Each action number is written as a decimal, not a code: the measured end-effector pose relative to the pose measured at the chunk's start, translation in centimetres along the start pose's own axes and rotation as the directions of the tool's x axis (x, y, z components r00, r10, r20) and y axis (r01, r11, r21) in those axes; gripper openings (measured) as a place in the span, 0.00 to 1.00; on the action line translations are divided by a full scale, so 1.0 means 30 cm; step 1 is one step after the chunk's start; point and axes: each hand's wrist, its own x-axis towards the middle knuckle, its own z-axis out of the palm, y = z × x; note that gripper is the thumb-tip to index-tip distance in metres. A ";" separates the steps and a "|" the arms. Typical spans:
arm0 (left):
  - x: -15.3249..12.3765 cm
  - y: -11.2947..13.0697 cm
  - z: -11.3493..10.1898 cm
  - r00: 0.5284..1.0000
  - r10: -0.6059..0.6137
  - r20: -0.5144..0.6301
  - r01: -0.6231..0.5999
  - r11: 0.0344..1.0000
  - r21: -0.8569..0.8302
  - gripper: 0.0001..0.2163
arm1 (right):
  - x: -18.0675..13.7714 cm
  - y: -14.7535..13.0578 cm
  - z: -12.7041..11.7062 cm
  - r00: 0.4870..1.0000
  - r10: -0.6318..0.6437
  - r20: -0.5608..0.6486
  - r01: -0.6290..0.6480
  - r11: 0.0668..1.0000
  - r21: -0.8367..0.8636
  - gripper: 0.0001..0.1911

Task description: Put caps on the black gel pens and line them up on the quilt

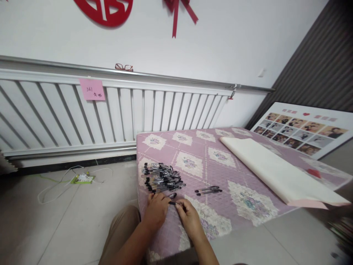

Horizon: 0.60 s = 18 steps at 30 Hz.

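A pen (pixel 172 203) spans the gap between my hands, its short black part showing while the rest is hidden by my fingers. My left hand (pixel 157 211) is closed around one side of it, close to the mattress edge. On the other side, the fingertips of my right hand (pixel 191 218) pinch its end. Just beyond my left hand lies a heap of pens (pixel 162 178) with clear barrels and black caps. One loose pen (pixel 173 196) rests right above my left fingers. Apart from the heap, to the right, a few pens (pixel 208 190) lie side by side.
The mattress (pixel 190 140) has a purple floral cover. A large cream sheet (pixel 264 162) and a photo board (pixel 298 129) lie to the right. Behind stands a white radiator (pixel 154 106) with glasses (pixel 124 67) above it. A power strip (pixel 82 179) with cables sits on the floor at left.
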 end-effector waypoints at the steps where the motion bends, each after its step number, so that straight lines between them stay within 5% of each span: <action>1: 0.000 0.000 -0.001 1.000 0.001 0.000 -0.001 1.000 -0.009 0.13 | -0.001 -0.002 0.001 1.000 -0.008 0.002 0.008 1.000 -0.009 0.09; 18: 0.000 0.001 -0.002 1.000 -0.015 0.011 0.016 1.000 -0.020 0.12 | -0.003 -0.013 0.002 1.000 -0.005 0.005 0.005 1.000 -0.019 0.07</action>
